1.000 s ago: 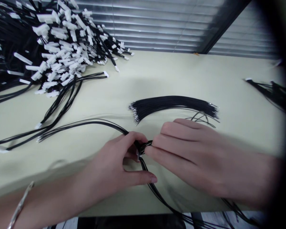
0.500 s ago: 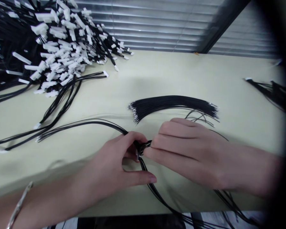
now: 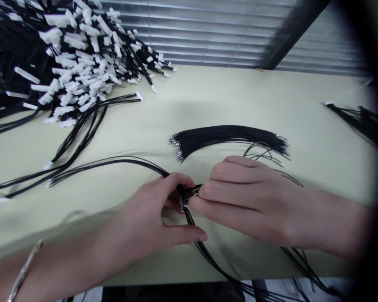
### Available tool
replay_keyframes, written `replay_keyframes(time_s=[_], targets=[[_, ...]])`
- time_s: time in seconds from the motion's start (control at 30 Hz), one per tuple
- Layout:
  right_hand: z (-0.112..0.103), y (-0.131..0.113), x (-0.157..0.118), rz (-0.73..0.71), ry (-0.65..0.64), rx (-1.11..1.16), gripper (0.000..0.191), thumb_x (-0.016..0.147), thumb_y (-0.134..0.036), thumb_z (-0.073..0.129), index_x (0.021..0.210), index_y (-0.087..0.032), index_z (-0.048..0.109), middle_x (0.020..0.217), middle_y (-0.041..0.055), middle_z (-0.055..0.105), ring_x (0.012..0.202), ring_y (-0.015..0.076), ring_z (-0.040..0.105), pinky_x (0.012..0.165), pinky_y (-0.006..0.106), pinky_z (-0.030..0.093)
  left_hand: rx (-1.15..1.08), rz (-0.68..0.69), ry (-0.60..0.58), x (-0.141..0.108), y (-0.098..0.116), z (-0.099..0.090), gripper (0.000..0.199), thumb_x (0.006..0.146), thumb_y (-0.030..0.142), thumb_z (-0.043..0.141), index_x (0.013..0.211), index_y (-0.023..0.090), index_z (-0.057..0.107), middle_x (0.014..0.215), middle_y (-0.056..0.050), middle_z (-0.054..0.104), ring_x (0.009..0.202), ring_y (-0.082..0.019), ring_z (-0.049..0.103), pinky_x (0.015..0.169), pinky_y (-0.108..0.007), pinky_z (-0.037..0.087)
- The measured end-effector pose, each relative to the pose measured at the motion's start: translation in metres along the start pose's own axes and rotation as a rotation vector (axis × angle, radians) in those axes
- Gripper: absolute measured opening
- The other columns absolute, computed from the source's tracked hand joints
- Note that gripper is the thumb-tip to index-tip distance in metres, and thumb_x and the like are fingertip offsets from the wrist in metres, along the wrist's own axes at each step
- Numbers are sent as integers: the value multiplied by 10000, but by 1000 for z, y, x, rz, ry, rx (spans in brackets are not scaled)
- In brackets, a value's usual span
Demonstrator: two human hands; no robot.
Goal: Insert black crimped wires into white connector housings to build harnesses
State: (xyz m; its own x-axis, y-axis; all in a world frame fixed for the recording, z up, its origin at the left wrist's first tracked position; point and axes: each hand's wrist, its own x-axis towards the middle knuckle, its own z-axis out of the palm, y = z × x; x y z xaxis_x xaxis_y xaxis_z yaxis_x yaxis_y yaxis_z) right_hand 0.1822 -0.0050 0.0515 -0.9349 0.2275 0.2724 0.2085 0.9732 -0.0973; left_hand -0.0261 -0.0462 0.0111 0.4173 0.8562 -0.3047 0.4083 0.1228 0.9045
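Note:
My left hand point(image 3: 164, 214) curls its fingers around a wire harness point(image 3: 138, 162) of thin black wires, with its thumb stretched along the near strand. A small pale connector, mostly covered by the fingers, shows where the wires meet. My right hand point(image 3: 242, 197) is closed in a pinch on the short black wires just right of that connector; its fingertips are partly hidden. From the join, one strand runs left to silvery terminal ends on the table, and another hangs down over the front edge. Just beyond my hands lies a neat bundle of black wires point(image 3: 229, 135) with metal terminals at both ends.
A big heap of black cables with white connectors point(image 3: 85, 71) fills the back left of the table point(image 3: 201, 92). Finished-looking cables point(image 3: 85, 126) lie in front of it. More black wires point(image 3: 353, 117) rest at the far right. Window blinds point(image 3: 201, 33) stand behind.
My hands hold nearly the same pose on the wires. The right hand has shifted very slightly, and the view has moved a touch.

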Motion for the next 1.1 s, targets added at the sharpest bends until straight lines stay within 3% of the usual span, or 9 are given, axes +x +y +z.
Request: replay_keyframes(time_s=[0.27,0.5,0.67,0.8,0.9,1.1], targets=[[2,3,0,-48,35,-32,410,1046,-121,288,921,-131,679,748,-4,515,781,133,394,724,308,351,22,-8,-38,0,-3,-1,527,708,410,821,1153,297,562,1029,-9,691,918,-243,678,804,-374,582],[3,10,5,-259,71,-187,297,1002,-142,416,916,-177,698,809,-10,616,782,154,428,636,338,346,33,44,-10,0,-7,0,481,714,380,812,1118,300,563,994,14,690,885,-224,677,720,-312,566],[-2,7,8,-114,-3,-102,427,1025,-104,289,909,-127,699,734,27,525,743,158,418,674,334,363,-11,21,-25,1,-5,0,526,710,412,823,1158,310,566,1007,10,709,882,-231,688,762,-345,577],[-4,-1,7,-25,-39,-78,406,983,-56,321,851,-139,696,739,34,523,722,170,403,705,334,370,-4,12,-11,0,-3,0,523,700,414,825,1148,292,584,995,-7,711,873,-238,690,753,-350,584],[-4,-5,7,38,-67,-46,379,938,-7,349,769,-147,658,705,22,539,691,164,429,638,324,365,9,17,-9,0,-2,-1,544,685,426,829,1152,278,592,1019,-26,704,884,-246,687,762,-359,587],[-5,-7,5,145,-129,-6,262,971,-119,430,768,-176,585,684,-7,594,563,131,481,482,315,321,25,-19,-17,-1,-5,-2,547,686,471,826,1143,314,569,990,-4,695,896,-244,689,771,-366,590]])
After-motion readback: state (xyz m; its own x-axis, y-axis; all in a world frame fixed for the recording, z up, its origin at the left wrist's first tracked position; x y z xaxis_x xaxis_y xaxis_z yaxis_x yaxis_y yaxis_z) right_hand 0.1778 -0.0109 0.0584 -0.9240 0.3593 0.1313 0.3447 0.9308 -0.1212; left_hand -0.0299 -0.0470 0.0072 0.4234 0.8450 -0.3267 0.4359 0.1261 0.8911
